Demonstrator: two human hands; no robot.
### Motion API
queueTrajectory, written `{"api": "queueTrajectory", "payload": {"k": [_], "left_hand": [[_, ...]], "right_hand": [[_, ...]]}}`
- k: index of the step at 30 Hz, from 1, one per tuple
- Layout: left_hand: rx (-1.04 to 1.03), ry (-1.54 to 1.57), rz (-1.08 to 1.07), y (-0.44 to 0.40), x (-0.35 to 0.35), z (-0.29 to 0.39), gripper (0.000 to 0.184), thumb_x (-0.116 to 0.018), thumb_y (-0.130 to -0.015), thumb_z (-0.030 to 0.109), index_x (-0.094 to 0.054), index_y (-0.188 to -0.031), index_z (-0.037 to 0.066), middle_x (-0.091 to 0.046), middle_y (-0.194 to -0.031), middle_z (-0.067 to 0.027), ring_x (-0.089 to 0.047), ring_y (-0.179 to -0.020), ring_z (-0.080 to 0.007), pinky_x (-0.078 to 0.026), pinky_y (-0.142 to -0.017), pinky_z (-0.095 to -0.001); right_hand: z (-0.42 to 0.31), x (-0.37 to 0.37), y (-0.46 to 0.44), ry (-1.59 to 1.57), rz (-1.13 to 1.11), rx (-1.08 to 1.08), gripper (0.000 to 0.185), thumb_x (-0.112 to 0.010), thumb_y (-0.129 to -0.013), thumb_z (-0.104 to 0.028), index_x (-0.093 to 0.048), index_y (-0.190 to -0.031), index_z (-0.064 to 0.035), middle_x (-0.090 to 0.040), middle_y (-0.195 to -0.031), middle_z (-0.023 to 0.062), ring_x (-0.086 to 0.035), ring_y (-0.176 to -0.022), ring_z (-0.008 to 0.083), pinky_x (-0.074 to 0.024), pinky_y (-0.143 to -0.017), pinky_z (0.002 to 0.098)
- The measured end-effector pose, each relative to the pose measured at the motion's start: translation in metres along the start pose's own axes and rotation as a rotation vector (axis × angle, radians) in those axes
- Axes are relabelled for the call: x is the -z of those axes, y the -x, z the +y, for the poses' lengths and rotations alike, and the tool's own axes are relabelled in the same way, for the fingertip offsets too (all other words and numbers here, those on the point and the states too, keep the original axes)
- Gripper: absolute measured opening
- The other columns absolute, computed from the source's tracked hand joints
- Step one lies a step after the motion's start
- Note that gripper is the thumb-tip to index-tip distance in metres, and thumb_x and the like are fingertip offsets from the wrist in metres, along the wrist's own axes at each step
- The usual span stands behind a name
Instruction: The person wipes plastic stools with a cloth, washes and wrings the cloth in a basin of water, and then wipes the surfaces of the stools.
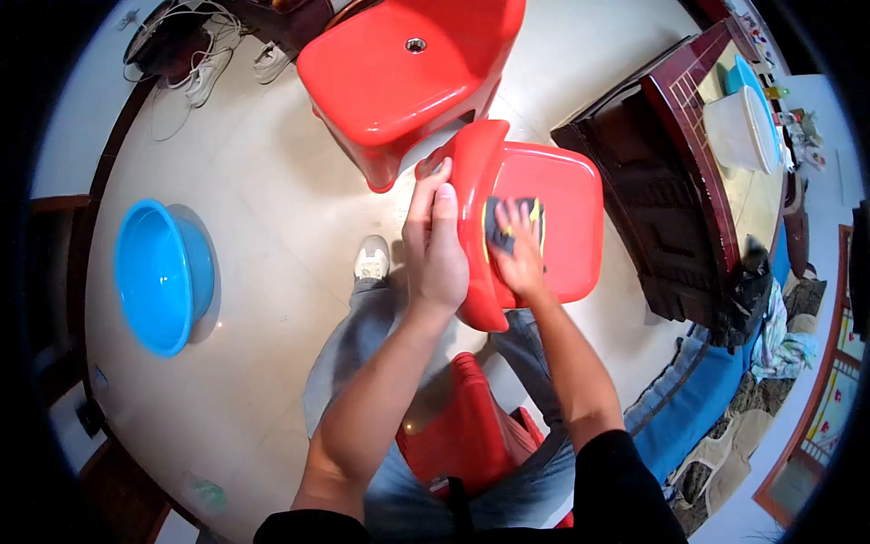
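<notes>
A small red plastic chair (575,218) is tilted in front of me, its seat facing up and its backrest toward my left. My left hand (435,249) is wrapped round the backrest's outer side, fingers closed on its edge. On the seat lies a dark grey cloth (492,218) with yellow edging. My right hand (517,254) lies on that cloth with its fingers stretched out and slightly blurred, pressing it against the seat near the backrest. Part of the cloth is hidden under the hand.
A larger red chair (381,82) stands just ahead. The blue basin (201,272) sits on the floor at left. To the right is a dark wooden cabinet (652,181) with a white tub (734,131) on top. Another red seat (471,426) is beneath me.
</notes>
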State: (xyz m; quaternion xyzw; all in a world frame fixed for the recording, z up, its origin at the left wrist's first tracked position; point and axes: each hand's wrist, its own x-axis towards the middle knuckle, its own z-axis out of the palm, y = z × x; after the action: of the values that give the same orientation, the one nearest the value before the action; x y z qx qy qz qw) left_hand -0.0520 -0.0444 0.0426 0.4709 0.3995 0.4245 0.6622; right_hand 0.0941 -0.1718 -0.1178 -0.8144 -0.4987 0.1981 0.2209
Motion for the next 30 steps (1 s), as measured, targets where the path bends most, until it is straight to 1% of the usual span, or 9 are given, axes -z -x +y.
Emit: {"api": "queueTrajectory", "payload": {"k": [1,3,5,7,10,15,20,24,30], "left_hand": [[0.002,0.011,-0.004,-0.001,0.0,0.001,0.038,-0.042,-0.109,0.022,-0.056,-0.131,-0.006,-0.056,-0.14,-0.0185,-0.05,-0.132,-0.0219,-0.035,-0.113,-0.0338],[-0.028,-0.044,0.028,0.0,0.0,-0.003,0.039,-0.042,-0.109,0.022,-0.057,-0.13,-0.006,-0.057,-0.14,-0.0187,-0.051,-0.13,-0.0228,-0.036,-0.112,-0.0343],[-0.026,0.01,0.018,0.0,0.002,-0.005,0.039,-0.042,-0.109,0.023,-0.057,-0.13,-0.006,-0.057,-0.139,-0.0194,-0.051,-0.13,-0.0229,-0.037,-0.112,-0.0346],[-0.097,-0.045,0.026,0.0,0.005,-0.018,0.04,-0.042,-0.109,0.024,-0.058,-0.13,-0.006,-0.058,-0.137,-0.0201,-0.051,-0.13,-0.0241,-0.035,-0.112,-0.0358],[0.043,0.17,0.041,-0.003,0.005,-0.017,0.045,-0.04,-0.109,0.03,-0.059,-0.129,-0.005,-0.059,-0.135,-0.0175,-0.052,-0.129,-0.026,-0.034,-0.114,-0.0372],[0.382,0.752,0.044,-0.003,0.01,-0.023,0.05,-0.04,-0.108,0.037,-0.057,-0.134,-0.001,-0.06,-0.132,-0.0115,-0.056,-0.123,-0.0224,-0.04,-0.11,-0.0361],[0.455,0.697,0.141,-0.007,0.019,-0.007,0.056,-0.035,-0.106,0.055,-0.058,-0.123,0.007,-0.063,-0.121,-0.0073,-0.059,-0.11,-0.0189,-0.044,-0.101,-0.035],[0.495,0.904,-0.021,-0.008,0.027,-0.008,0.061,-0.035,-0.104,0.06,-0.049,-0.13,0.006,-0.062,-0.121,-0.0253,-0.062,-0.108,-0.0284,-0.051,-0.093,-0.0428],[0.463,0.874,-0.019,-0.008,0.024,-0.018,0.075,-0.031,-0.104,0.061,-0.049,-0.135,-0.005,-0.058,-0.133,-0.0277,-0.06,-0.117,-0.0294,-0.045,-0.105,-0.0414]], "right_hand": [[-0.002,-0.005,-0.027,0.003,0.072,-0.038,0.068,-0.064,-0.092,-0.025,-0.041,-0.154,-0.0103,-0.025,-0.166,0.0165,-0.016,-0.154,0.0428,-0.011,-0.123,0.0575],[0.001,-0.024,-0.092,-0.057,0.31,-0.299,0.059,-0.06,-0.098,-0.028,-0.045,-0.151,-0.0063,-0.036,-0.161,0.0173,-0.031,-0.149,0.0382,-0.0242,-0.12,0.0528],[0.01,-0.012,-0.15,-1.304,0.307,-0.419,0.054,-0.058,-0.101,-0.032,-0.05,-0.144,-0.0022,-0.055,-0.145,0.0138,-0.053,-0.131,0.0281,-0.0393,-0.111,0.0427],[-0.054,0.042,-0.167,-1.616,0.271,-0.353,0.045,-0.059,-0.1,-0.032,-0.06,-0.132,-0.0001,-0.066,-0.12,0.007,-0.062,-0.107,0.0186,-0.0474,-0.097,0.0345],[-0.097,0.075,-0.157,-1.091,0.252,-0.232,0.028,-0.061,-0.096,-0.021,-0.071,-0.11,0.0015,-0.07,-0.107,0.0065,-0.064,-0.095,0.0169,-0.0499,-0.088,0.0316],[-0.152,0.119,-0.084,-0.643,0.22,0.348,0.027,-0.061,-0.083,-0.006,-0.074,-0.107,-0.0027,-0.068,-0.121,0.0112,-0.054,-0.129,0.0291,-0.0355,-0.115,0.0448],[-0.195,0.12,0.015,-0.439,0.152,0.324,0.037,-0.069,-0.071,-0.004,-0.076,-0.108,-0.0072,-0.067,-0.128,0.0113,-0.047,-0.137,0.0413,-0.032,-0.117,0.054],[-0.19,0.113,0.086,-0.374,0.17,0.264,0.042,-0.07,-0.064,-0.003,-0.077,-0.105,-0.006,-0.07,-0.123,0.0129,-0.054,-0.13,0.0431,-0.0394,-0.111,0.0531],[-0.186,0.104,0.115,-0.203,0.166,0.275,0.052,-0.07,-0.061,-0.001,-0.074,-0.113,-0.0035,-0.07,-0.12,0.0144,-0.056,-0.128,0.0426,-0.0396,-0.113,0.0524]]}}
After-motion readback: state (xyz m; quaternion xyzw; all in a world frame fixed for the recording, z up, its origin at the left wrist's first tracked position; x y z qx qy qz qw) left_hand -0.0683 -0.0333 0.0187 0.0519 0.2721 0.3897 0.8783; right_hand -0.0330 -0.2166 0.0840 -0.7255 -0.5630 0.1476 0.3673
